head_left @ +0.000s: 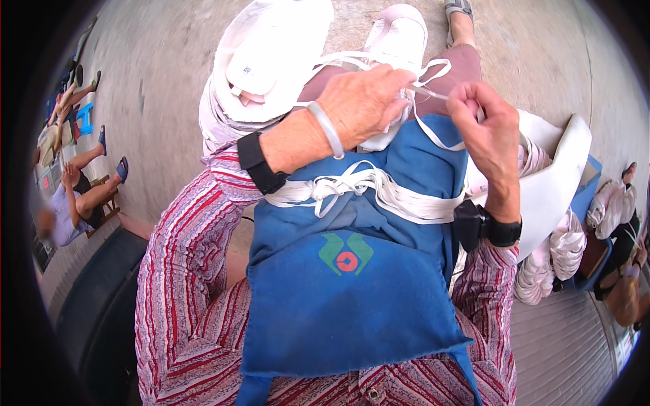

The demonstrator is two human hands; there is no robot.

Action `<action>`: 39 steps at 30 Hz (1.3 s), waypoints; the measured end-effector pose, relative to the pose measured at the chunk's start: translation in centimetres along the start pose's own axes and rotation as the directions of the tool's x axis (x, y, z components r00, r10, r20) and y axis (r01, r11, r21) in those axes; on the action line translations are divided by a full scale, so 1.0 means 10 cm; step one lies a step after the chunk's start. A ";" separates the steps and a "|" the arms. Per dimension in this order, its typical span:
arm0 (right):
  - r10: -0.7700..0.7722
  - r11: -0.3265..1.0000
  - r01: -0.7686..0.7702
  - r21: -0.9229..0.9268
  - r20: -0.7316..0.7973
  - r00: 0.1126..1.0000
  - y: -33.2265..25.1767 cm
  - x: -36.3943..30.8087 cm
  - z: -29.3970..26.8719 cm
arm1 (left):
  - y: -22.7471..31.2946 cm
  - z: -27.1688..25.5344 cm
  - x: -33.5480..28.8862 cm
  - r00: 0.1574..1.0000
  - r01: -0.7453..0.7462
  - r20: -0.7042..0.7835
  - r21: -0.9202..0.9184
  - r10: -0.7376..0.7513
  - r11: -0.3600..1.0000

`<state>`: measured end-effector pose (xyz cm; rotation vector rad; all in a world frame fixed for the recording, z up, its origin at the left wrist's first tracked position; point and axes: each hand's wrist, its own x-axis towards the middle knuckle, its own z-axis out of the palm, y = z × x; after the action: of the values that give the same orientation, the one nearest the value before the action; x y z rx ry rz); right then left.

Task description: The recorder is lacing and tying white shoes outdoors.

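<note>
A white sneaker (398, 42) with a pinkish toe edge rests over my lap, its toe pointing away. White shoelaces (437, 141) loop loosely from it. My left hand (362, 100) bends over the shoe's opening, fingers closed at one end of a thin, pale lace-like strand (430, 93). That strand stretches across to my right hand (484, 111), which pinches its other end. What lies under my left fingers is partly hidden. Below both hands, a knotted bundle of white laces (413, 203) lies across my blue apron (352, 304).
To the left stands a white bag-like container (271, 68) holding a pale shoe part. A white curved bin (565, 169) sits at right beside a blue crate (588, 186) and bundled white shoes (567, 247). Other people sit at far left and far right; a blue stool (85, 118) stands left.
</note>
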<state>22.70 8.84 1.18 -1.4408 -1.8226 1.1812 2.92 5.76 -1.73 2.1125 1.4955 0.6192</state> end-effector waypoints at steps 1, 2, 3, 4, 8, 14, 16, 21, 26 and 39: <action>-0.025 1.000 0.025 -0.002 0.060 0.998 0.00 -0.05 -0.05 | 0.02 0.05 0.02 0.999 -0.043 0.011 0.001 0.043 0.999; -0.031 1.000 0.031 0.001 0.066 0.997 0.00 -0.06 -0.05 | 0.03 0.08 0.02 0.996 -0.084 0.022 0.004 0.084 0.996; -0.034 0.999 0.035 -0.011 0.105 0.994 0.04 -0.09 -0.05 | 0.05 0.12 0.05 0.993 -0.120 0.012 -0.033 0.120 0.992; -0.037 0.999 0.041 -0.021 0.144 0.989 0.08 -0.12 -0.05 | 0.06 0.13 0.05 0.993 -0.120 0.010 -0.033 0.121 0.992; 0.116 0.973 -0.131 0.188 0.088 0.989 0.23 -0.09 -0.10 | 0.35 0.13 -0.04 0.962 -0.270 -0.023 -0.226 0.271 0.936; 0.092 0.974 -0.113 0.195 0.114 0.989 0.11 -0.01 -0.22 | 1.57 0.16 -0.17 0.897 -0.309 -0.017 -0.739 0.442 0.599; -0.081 0.989 0.063 0.137 0.132 0.988 0.08 0.00 -0.19 | 1.55 0.15 -0.17 0.895 -0.291 0.005 -0.751 0.446 0.593; -0.035 0.990 0.070 -0.126 0.262 0.965 0.03 -0.01 0.20 | 1.01 0.05 -0.28 0.937 -0.266 0.025 -0.592 0.348 0.761; -0.179 0.926 0.204 -0.318 0.106 0.978 0.16 0.02 0.43 | 0.67 -0.25 -0.34 0.918 0.189 0.389 -0.608 0.081 0.771; -0.205 0.902 0.232 -0.363 0.113 0.972 0.21 0.04 0.36 | -0.15 -0.20 -0.05 0.876 0.480 0.293 -0.443 -0.384 0.757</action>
<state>20.59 8.24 -2.40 -1.3517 -2.2868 0.8109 0.44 5.98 -1.08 1.3198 1.4511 0.5425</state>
